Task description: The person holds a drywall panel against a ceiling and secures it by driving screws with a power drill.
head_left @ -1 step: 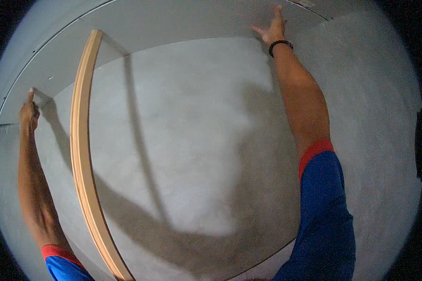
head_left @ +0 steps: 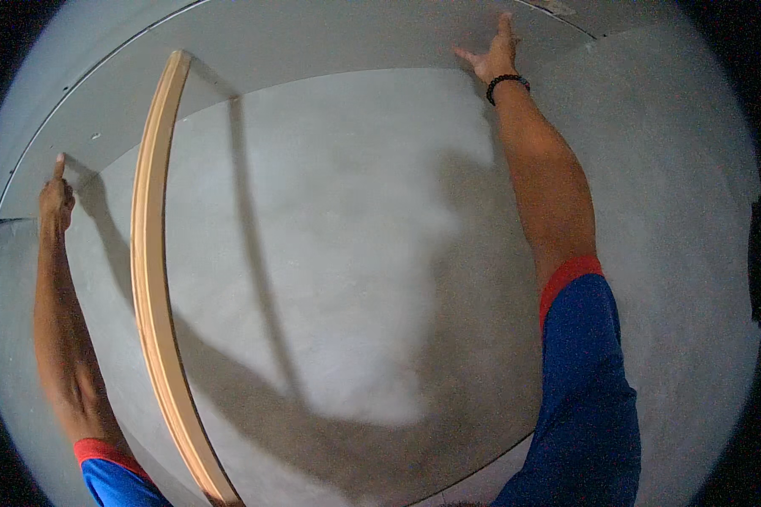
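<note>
Both my arms reach up to a long grey panel [head_left: 330,38] that lies overhead, along the top of the wall. At its left end my left hand [head_left: 57,203] presses up with a finger stretched out against the surface; its other fingers show poorly. My right hand [head_left: 499,61], with a dark beaded bracelet at the wrist, lies against the panel's right part, fingers spread. Neither hand holds anything. Between my arms, nearer the left one, a pale wooden batten [head_left: 150,245] stands upright, its top end at the panel and its lower end running out of view.
A smooth grey wall [head_left: 338,228] faces me, with shadows of my arms and the batten across it. Another grey wall [head_left: 676,169] stands on the right, with a dark object [head_left: 757,262] at its edge. A thin dark gap runs along the panel's outer edge.
The picture has shifted very slightly, with the batten's top and my left hand a touch farther right. Both hands stay against the panel.
</note>
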### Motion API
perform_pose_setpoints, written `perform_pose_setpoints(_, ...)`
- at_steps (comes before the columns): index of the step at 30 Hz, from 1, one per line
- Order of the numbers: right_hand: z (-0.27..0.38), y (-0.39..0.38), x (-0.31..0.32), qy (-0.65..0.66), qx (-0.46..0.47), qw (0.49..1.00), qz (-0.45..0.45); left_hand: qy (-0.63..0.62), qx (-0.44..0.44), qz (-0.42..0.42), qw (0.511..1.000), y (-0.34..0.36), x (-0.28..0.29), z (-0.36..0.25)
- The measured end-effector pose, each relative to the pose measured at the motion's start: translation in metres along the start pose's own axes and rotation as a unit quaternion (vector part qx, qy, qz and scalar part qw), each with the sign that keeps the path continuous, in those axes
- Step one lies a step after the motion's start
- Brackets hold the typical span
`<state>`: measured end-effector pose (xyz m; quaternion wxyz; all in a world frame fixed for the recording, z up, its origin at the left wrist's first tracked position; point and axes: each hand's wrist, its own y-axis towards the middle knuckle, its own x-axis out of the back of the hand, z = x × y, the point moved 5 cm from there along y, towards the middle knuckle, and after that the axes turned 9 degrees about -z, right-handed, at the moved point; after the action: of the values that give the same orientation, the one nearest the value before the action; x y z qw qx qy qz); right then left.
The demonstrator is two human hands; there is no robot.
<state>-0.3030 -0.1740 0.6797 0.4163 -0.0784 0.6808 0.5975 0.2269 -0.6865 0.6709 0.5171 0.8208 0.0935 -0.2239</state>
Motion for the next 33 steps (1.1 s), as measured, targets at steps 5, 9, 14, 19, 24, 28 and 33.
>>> perform_pose_setpoints(5,-0.035,-0.014,-0.022,0.104,-0.081,0.991,0.006,-0.001,0.026,-0.008,1.0,0.008,0.013,-0.004)
perform_pose_setpoints(9,-0.051,-0.008,-0.03,0.09,-0.084,0.992,0.029,-0.011,0.055,-0.012,0.998,-0.004,0.008,-0.011)
perform_pose_setpoints(14,-0.047,0.017,-0.029,0.078,-0.041,0.995,0.055,-0.045,0.073,-0.015,0.996,-0.012,0.001,-0.019)
perform_pose_setpoints(19,-0.022,-0.011,-0.044,0.081,0.006,0.994,0.079,-0.043,0.085,-0.026,0.995,-0.007,0.005,-0.019)
perform_pose_setpoints(24,-0.003,-0.033,-0.062,0.057,0.05,0.995,0.071,-0.04,0.083,-0.041,0.995,-0.01,0.004,-0.019)
perform_pose_setpoints(28,0.0,-0.03,-0.061,0.023,0.034,0.999,0.031,-0.024,0.061,-0.036,0.997,-0.01,0.002,-0.018)
perform_pose_setpoints(33,0.01,-0.053,-0.075,0.021,0.014,1.0,0.016,0.009,0.055,-0.049,0.997,-0.004,0.011,-0.018)
